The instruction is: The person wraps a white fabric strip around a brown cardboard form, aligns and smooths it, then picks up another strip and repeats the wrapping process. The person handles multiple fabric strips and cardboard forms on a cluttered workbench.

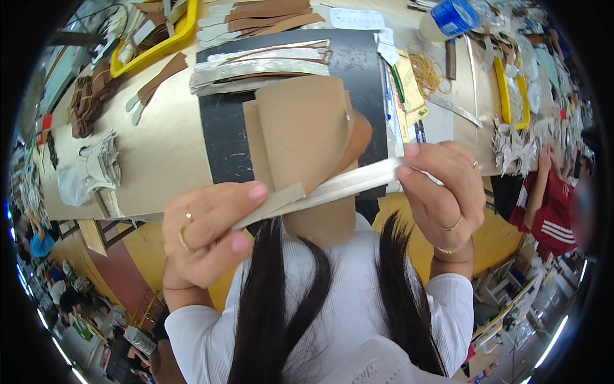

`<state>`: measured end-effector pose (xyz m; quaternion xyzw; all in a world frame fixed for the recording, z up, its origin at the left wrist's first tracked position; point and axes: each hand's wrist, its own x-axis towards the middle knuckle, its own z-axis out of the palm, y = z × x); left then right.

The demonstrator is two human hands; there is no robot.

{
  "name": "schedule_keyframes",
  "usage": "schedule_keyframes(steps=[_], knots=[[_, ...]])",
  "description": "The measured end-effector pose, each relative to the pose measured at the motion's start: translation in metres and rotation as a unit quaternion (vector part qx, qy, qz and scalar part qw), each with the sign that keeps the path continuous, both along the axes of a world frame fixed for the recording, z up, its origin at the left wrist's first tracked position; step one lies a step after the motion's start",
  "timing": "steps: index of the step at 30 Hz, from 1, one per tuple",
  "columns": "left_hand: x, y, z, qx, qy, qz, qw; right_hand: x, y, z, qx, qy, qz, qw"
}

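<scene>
A narrow white strip (355,181) with a tan piece along its left part stretches slantwise between my two hands. My right hand (448,189) pinches its higher end between thumb and fingers. The lower end lies at the fingers of my left hand (208,233), which are curled around it with the thumb tip below. Right behind the strip, large tan sheets of leather-like material (297,128) rest on a black mat (224,137) and hang over the table's near edge. One sheet curls up at its right side, showing an orange-brown face (358,144).
Several white and brown strips (262,67) lie stacked on the mat. Brown strips (160,80) and white bundles (99,163) are at the left. Yellow trays (118,67) stand at both sides. Rubber bands (427,72), a metal ruler (457,110) and a blue-labelled bottle (451,20) sit at the right.
</scene>
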<state>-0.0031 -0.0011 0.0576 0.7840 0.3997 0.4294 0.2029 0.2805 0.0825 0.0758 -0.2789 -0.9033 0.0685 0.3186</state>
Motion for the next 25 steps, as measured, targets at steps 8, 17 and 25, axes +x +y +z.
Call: schedule_keyframes(steps=[8, 17, 25], knots=[[0.010, -0.011, -0.009, 0.122, 0.072, 0.035, 0.989, 0.016, -0.021, -0.032, 0.093, 0.015, -0.059, 0.994], [0.011, -0.014, -0.014, 0.101, 0.050, 0.022, 0.993, 0.016, -0.026, -0.037, 0.169, 0.074, -0.106, 0.977], [0.017, -0.023, -0.027, -0.029, -0.082, 0.054, 0.995, 0.020, -0.029, -0.025, 0.115, 0.017, -0.087, 0.989]])
